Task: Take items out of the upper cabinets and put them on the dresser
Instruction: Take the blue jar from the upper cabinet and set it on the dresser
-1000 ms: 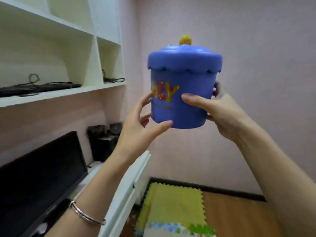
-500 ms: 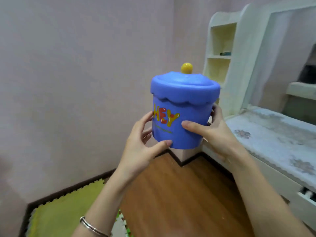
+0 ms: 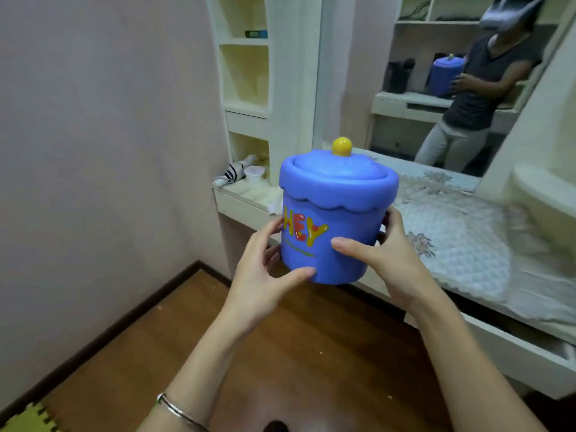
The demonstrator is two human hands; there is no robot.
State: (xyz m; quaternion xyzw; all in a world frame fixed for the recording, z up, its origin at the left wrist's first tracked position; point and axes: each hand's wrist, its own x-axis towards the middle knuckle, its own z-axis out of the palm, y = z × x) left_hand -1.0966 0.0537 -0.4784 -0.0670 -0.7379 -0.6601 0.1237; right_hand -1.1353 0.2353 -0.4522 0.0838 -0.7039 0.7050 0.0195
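Squarely between left hand (image 3: pixel 260 275) and right hand (image 3: pixel 385 260), blue jar (image 3: pixel 335 213) is clasped.

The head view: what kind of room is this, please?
Probably a bedroom. A white dresser with a quilted pale cover stands under a large wall mirror, beside cream built-in shelves. Both hands hold a blue lidded plastic jar.

soft, even indoor light, no hard shadows; motion blur smearing the right edge, wide-angle bending of the shelf unit (image 3: pixel 246 88).
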